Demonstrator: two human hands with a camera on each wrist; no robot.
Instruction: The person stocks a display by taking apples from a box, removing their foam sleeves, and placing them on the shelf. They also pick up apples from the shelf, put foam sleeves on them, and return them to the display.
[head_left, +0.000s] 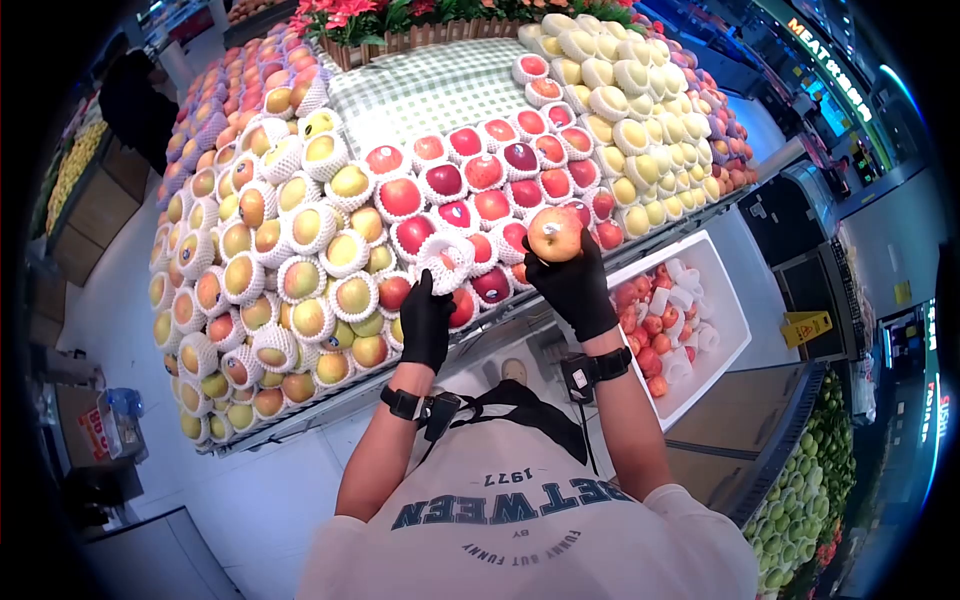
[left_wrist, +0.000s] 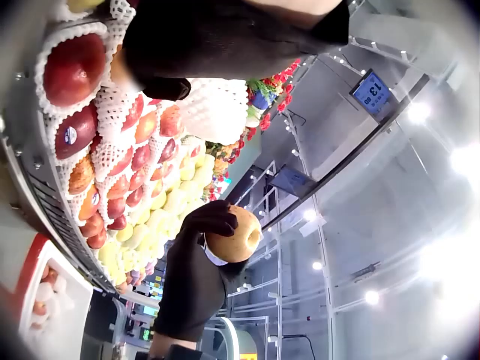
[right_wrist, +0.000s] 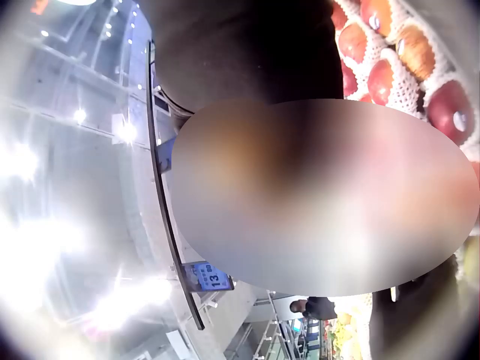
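Observation:
Both hands wear black gloves. My right hand (head_left: 578,295) grips a yellow-red apple (head_left: 555,235) with a small sticker, held above the front rows of the fruit display. In the left wrist view the same apple (left_wrist: 238,236) sits bare in the fingers of the right hand (left_wrist: 191,274). My left hand (head_left: 426,325) pinches a white foam net sleeve (head_left: 446,260) over the display's front edge. The left wrist view shows this foam net (left_wrist: 214,112) close beneath the dark glove. A large blurred patch hides most of the right hand's work in the right wrist view.
Red apples (head_left: 490,205) in foam nets fill the middle, yellow-red ones (head_left: 300,280) the left, pale yellow fruit (head_left: 640,130) the right. A green checked cloth (head_left: 430,95) lies behind. At right stands a white foam box (head_left: 715,365) with apples and nets.

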